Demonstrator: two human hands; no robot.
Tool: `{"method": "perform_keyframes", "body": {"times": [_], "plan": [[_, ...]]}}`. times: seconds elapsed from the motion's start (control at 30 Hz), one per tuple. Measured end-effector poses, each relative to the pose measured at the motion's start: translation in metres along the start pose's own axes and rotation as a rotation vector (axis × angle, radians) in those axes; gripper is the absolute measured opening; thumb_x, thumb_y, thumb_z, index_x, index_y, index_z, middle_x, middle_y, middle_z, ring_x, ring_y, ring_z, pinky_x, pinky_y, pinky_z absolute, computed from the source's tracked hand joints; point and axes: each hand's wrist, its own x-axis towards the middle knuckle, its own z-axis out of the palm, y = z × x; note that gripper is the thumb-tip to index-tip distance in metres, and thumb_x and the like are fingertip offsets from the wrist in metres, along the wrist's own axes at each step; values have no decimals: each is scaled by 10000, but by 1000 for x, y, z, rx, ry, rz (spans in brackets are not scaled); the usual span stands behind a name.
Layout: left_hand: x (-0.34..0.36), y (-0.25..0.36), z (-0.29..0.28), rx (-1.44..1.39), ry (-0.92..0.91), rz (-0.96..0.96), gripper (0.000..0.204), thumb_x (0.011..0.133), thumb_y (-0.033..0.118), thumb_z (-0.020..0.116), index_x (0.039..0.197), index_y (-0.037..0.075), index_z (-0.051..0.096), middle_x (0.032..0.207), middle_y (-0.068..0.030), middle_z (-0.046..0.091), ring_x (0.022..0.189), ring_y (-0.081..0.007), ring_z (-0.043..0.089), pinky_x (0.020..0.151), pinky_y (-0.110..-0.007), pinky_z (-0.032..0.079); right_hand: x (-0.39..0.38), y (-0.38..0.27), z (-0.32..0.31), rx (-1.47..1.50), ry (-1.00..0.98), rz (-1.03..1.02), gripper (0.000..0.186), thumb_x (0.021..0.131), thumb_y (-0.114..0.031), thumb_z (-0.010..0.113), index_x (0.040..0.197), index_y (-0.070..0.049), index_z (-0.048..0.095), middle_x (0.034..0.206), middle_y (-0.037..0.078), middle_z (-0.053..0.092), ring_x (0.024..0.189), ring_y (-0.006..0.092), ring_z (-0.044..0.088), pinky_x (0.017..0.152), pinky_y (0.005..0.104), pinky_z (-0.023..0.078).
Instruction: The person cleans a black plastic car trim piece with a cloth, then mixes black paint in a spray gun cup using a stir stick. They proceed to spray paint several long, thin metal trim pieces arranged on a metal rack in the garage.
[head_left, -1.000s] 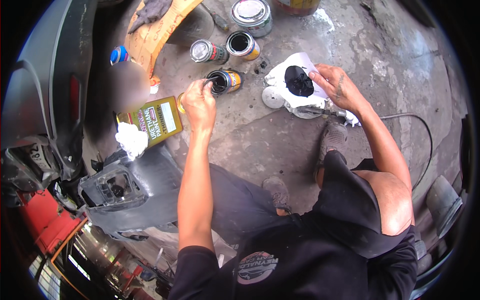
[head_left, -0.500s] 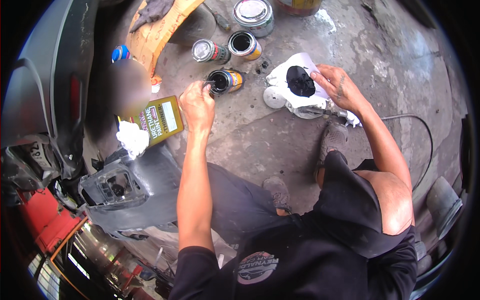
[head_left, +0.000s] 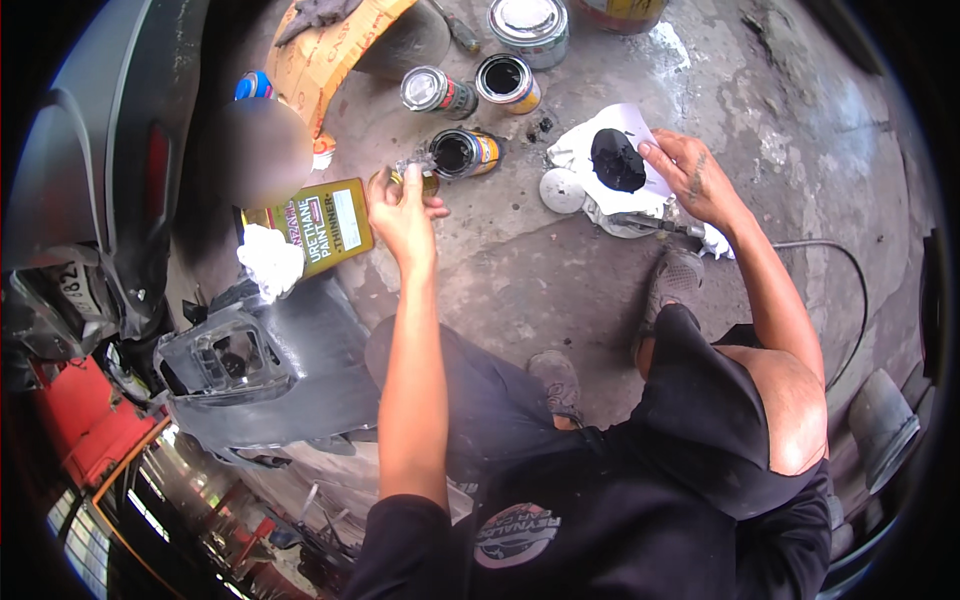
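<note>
My left hand (head_left: pixel 403 212) is closed around a small shiny piece (head_left: pixel 418 164) with a yellowish edge, perhaps a lid; its exact kind is unclear. Just beyond it stands an open can (head_left: pixel 457 154) with black contents and a yellow-blue label. My right hand (head_left: pixel 695 178) grips the edge of a white sheet (head_left: pixel 632 119), thumb on top. On that sheet lies a thick black patch of paste or paint (head_left: pixel 617 162). The sheet rests over crumpled white cloth (head_left: pixel 568 150), beside a round pale disc (head_left: pixel 562 190).
Farther off are another open can of black (head_left: pixel 505 78), a closed small can (head_left: pixel 438 92) and a large paint can (head_left: pixel 530 28). A yellow thinner tin (head_left: pixel 338 232) with a white rag (head_left: pixel 270 262) stands at left. A grey car part (head_left: pixel 290 370) lies near my leg.
My left hand has drawn back from the nearer open can's rim, bringing the shiny piece with it. My right hand stays on the sheet. The whole view has shifted slightly.
</note>
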Motion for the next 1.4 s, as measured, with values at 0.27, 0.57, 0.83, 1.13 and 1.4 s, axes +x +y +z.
{"method": "perform_keyframes", "body": {"times": [0.27,0.57,0.83,1.13,1.4], "plan": [[-71,-80,46,313,87,208,762,880,169,883,1470,35,420,1409,-221,478,1300,-341,530,1155,-516,414,0,1,1,27,-14,-6,457,1136,-329,518,1146,88,704,1115,205,720,982,339,698,924,438,538],[-20,-80,76,396,161,444,1144,743,151,971,1668,98,300,1588,-287,377,1479,-472,384,1240,-559,317,-1,-1,-2,-1,-8,-13,448,1131,-326,524,1151,87,697,1087,211,710,986,344,695,919,445,532],[6,-97,73,313,155,502,1048,737,110,955,1623,57,397,1509,-256,531,1405,-432,507,1204,-514,393,-3,4,2,24,22,-65,456,1129,-337,522,1089,85,689,1033,212,681,955,373,672,894,462,516],[-22,-35,45,406,-250,639,1019,753,80,955,1604,4,400,1596,-187,497,1439,-301,525,1215,-413,414,-1,5,2,6,44,-49,456,1124,-362,524,1083,54,708,1014,226,693,988,431,669,891,499,516],[-35,25,54,463,-451,902,1019,683,47,968,1578,103,485,1436,-210,598,1248,-386,636,1045,-476,514,-1,11,4,-106,43,-91,420,1124,-338,500,1205,20,704,1058,215,722,1040,426,680,931,518,535]]}}
